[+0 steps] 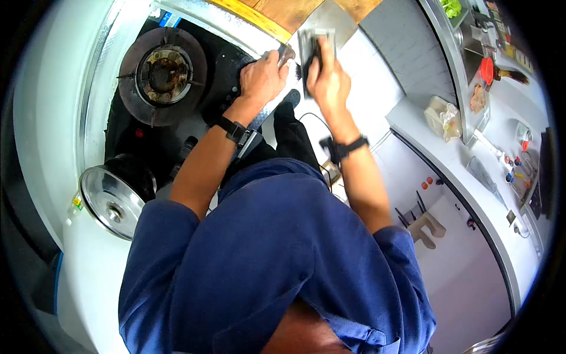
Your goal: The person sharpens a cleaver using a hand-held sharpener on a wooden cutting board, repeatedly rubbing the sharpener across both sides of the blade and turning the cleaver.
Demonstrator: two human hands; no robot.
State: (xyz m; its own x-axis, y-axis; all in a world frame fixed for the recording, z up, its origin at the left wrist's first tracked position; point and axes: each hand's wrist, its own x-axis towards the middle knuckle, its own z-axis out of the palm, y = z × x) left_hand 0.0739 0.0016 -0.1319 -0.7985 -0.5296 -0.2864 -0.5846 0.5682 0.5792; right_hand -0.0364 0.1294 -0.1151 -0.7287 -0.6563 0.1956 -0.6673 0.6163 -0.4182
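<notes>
My right hand [331,82] is wrapped round a flat, rectangular grey-edged tool [309,42], with a finger stretched along its back. I cannot make out the tool's exact kind. Just to the left, my left hand [262,78] is closed at the edge of the black stovetop [221,76]. A small brownish, shiny piece [286,55] sticks out at its fingertips, and most of it is hidden. The two hands are apart, with the pale counter edge between them.
A gas burner [165,75] sits on the stovetop at left. Below it, a shiny metal lid [113,203] leans against a dark pot [132,171]. Wooden boards [283,13] lie at the top. A counter at right carries a plastic bag [443,121] and a brush [512,75].
</notes>
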